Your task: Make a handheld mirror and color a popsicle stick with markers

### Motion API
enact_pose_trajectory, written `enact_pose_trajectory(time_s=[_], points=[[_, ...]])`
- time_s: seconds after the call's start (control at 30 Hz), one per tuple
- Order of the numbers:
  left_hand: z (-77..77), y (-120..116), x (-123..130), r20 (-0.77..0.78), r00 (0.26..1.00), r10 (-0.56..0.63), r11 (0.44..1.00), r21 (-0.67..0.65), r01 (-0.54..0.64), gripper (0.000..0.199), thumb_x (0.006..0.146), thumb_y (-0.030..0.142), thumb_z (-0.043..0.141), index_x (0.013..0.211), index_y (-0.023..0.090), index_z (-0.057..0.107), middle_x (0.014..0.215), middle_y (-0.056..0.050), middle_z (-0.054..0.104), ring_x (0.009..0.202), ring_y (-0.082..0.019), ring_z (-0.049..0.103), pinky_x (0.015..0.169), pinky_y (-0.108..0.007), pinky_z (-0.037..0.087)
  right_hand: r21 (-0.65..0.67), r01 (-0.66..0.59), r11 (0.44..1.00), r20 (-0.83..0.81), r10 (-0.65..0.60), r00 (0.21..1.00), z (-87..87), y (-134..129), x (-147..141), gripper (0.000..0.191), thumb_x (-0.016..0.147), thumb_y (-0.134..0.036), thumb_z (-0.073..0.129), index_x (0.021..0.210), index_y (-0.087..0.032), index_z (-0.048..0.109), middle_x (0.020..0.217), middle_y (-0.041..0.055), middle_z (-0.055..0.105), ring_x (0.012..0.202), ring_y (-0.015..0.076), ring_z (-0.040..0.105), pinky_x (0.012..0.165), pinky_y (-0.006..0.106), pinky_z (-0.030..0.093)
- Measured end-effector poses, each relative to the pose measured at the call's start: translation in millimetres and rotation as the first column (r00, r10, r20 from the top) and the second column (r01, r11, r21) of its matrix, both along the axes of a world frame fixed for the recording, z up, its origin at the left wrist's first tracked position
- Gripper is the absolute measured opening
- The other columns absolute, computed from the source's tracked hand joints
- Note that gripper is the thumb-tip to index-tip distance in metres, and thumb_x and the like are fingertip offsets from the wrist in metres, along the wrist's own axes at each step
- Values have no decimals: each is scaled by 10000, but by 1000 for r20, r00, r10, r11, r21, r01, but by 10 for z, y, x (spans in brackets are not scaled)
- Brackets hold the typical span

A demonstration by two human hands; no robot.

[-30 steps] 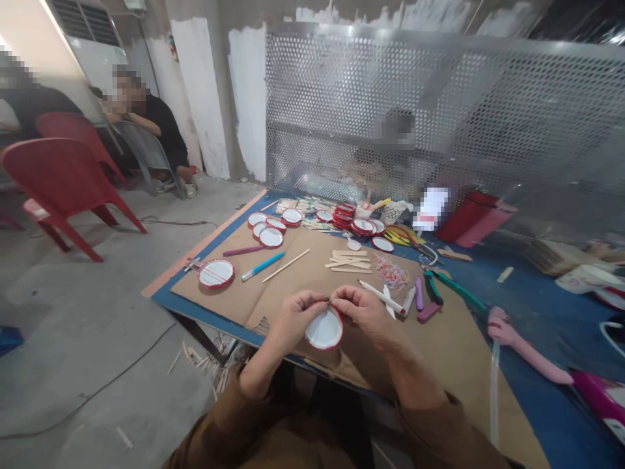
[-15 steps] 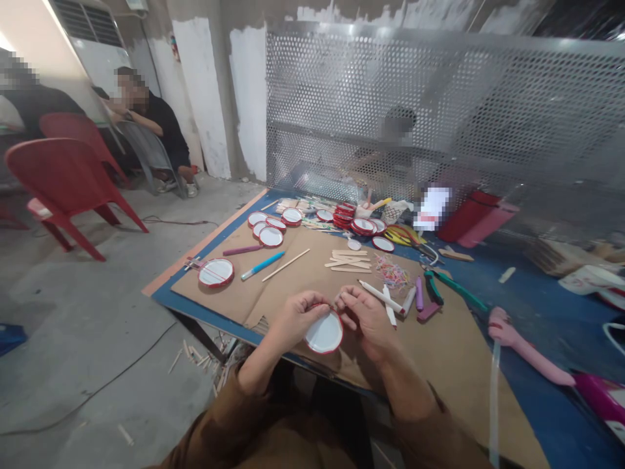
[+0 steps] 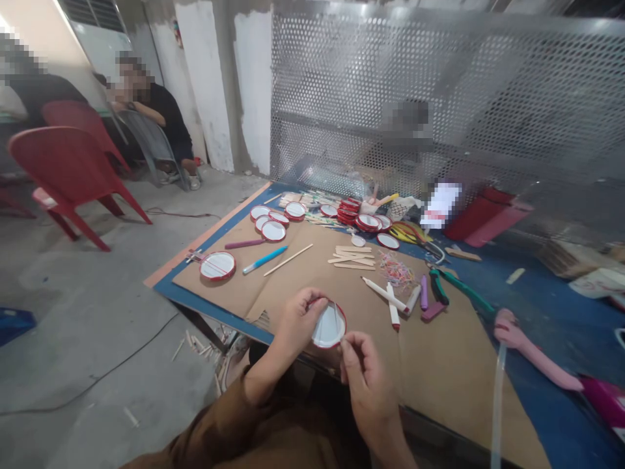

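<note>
A round jar lid [image 3: 328,329] with a red rim and white inside is held over the near edge of the cardboard. My left hand [image 3: 299,324] grips its upper left rim, thumb on top. At the lower right rim, my right hand [image 3: 364,365] pinches thumb against forefinger on what looks like a thin rubber band, seen as a fine line across the lid. The fingertips hide its end. To the left lies another lid [image 3: 217,266] with thin bands across it and small sticks at one end. Loose coloured rubber bands [image 3: 396,270] form a pile farther back.
Cardboard [image 3: 439,371] covers part of the blue table [image 3: 537,306]. On it are wooden sticks [image 3: 352,256], a blue pen [image 3: 265,259], white markers [image 3: 385,294] and green-handled cutters [image 3: 439,286]. Several lids [image 3: 273,230] lie behind. A pink glue gun [image 3: 532,352] rests right. A perforated metal panel [image 3: 342,98] stands beyond.
My right hand has moved from the top of the lid down to its lower right rim. A thin line now crosses the lid's face. My left hand keeps its hold.
</note>
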State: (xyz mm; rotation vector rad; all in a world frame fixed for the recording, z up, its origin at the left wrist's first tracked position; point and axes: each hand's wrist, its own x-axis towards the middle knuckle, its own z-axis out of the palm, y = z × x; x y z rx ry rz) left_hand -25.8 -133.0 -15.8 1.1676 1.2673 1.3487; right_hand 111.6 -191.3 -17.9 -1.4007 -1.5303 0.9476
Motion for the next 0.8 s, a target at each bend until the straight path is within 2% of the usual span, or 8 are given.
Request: enact_pose_trajectory(time_s=[0.17, 0.27, 0.43, 0.6, 0.8], points=[[-21, -41, 22, -12, 999, 43, 999, 3, -43, 150, 777, 297, 555, 797, 179, 645, 704, 5, 632, 645, -138, 553, 604, -231, 431, 125, -17, 992, 117, 3, 993, -133, -129, -83, 289, 927, -414, 449, 833, -198, 616, 586, -15, 558, 483, 131, 527, 477, 224, 421], [-17, -32, 20, 13, 999, 53, 999, -12, -53, 158, 781, 303, 562, 815, 174, 646, 698, 6, 628, 637, -135, 550, 602, -230, 434, 124, 16, 992, 117, -30, 993, -144, -139, -92, 282, 917, -415, 471, 817, -201, 625, 591, -6, 591, 488, 136, 555, 492, 227, 438], [9, -38, 9, 50, 997, 63, 998, -11, -62, 150, 782, 298, 572, 813, 171, 645, 679, 14, 625, 615, -128, 542, 586, -221, 438, -33, 103, 994, -18, -103, 995, -113, -114, -96, 365, 857, -542, 536, 779, -196, 624, 546, 4, 613, 508, 152, 589, 529, 239, 471], [20, -67, 5, 49, 995, 92, 996, -17, -91, 164, 780, 317, 581, 823, 174, 650, 695, 15, 637, 627, -128, 553, 583, -216, 444, -258, 131, 957, -155, -175, 972, -66, -105, -132, 487, 726, -654, 642, 802, -173, 654, 584, 39, 669, 401, 114, 484, 393, 226, 390], [1, -72, 8, 94, 990, 102, 995, -5, -102, 175, 790, 331, 581, 835, 175, 647, 682, 22, 623, 619, -123, 544, 600, -220, 442, -370, 143, 918, -340, -277, 899, 22, -50, -169, 482, 568, -593, 796, 725, -160, 654, 584, 49, 691, 486, 148, 619, 494, 253, 534]])
